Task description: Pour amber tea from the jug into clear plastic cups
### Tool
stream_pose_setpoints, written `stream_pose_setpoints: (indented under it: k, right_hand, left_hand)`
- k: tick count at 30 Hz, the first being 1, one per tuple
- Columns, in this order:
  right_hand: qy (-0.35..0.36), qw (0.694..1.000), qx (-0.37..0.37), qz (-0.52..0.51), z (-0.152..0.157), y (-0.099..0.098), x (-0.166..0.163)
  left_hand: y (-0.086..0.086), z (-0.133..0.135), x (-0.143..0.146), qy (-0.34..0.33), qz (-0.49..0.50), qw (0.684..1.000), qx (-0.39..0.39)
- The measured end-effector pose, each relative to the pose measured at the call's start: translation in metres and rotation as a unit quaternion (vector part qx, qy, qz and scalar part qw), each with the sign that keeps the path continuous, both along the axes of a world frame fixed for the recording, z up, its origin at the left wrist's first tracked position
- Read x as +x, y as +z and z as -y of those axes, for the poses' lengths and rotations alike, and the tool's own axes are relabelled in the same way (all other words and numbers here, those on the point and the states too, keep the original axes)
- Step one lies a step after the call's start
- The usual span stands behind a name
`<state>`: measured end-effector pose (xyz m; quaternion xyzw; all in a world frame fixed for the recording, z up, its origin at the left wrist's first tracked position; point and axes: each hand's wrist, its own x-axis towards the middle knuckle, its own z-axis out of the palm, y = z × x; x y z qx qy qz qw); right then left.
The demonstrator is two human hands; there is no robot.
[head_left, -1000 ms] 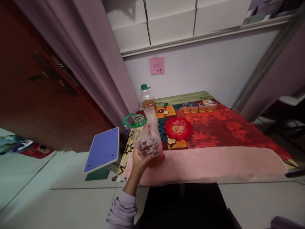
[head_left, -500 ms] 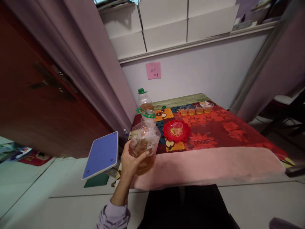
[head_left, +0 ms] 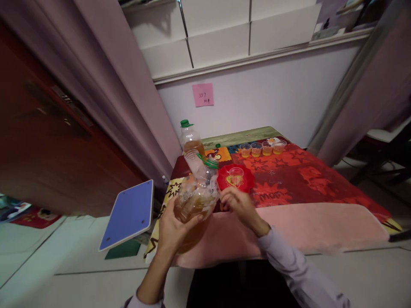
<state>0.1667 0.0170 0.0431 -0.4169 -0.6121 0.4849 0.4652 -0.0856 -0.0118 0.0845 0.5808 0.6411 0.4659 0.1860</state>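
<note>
My left hand (head_left: 175,226) grips a large clear plastic bottle (head_left: 195,201) of amber liquid from its left side. The bottle leans to the right, its uncapped neck ringed by a green carrying handle (head_left: 208,161). Close to its right side is my right hand (head_left: 240,208), fingers curled in with nothing visible in them; whether it touches the bottle I cannot tell. Just beyond that hand, a clear plastic cup (head_left: 236,174) stands on a red scalloped plate (head_left: 248,185). Behind the bottle neck rises a ribbed clear stack (head_left: 193,162), seemingly of cups.
A second, green-capped bottle (head_left: 192,139) stands at the back left, with a loose green cap (head_left: 218,145) nearby. Several cups of amber liquid (head_left: 256,149) line the far side of the table (head_left: 289,179). A blue board (head_left: 130,214) sits at the left, and a pink cloth (head_left: 305,224) covers the front edge.
My right hand has come into view from the right, beside the bottle. The bottle has tipped from nearly upright toward the right in my left hand. The view has shifted slightly.
</note>
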Motion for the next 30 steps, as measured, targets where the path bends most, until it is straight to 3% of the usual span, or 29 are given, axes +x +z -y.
stream_pose_setpoints:
  k: [4,9,17,24,30]
  right_hand:
    - [0.118,0.987,-0.05,-0.098,-0.015,-0.023,-0.029]
    - [0.166,0.96,-0.116,-0.194,-0.026,-0.038,-0.054]
    - [0.186,0.918,-0.217,-0.274,-0.028,-0.06,-0.082]
    - [0.176,0.909,-0.22,-0.305,-0.033,-0.057,-0.087]
    - [0.191,0.909,-0.223,-0.295,-0.043,-0.064,-0.082]
  left_hand:
    - [0.006,-0.007,0.009,-0.024,-0.031,0.999,-0.022]
    - [0.019,-0.012,0.018,-0.027,-0.146,0.986,-0.073]
    - [0.038,-0.022,0.015,0.0,-0.328,0.934,-0.144]
    - [0.044,-0.034,0.012,-0.012,-0.333,0.925,-0.181]
    - [0.037,-0.042,0.015,-0.011,-0.326,0.929,-0.176]
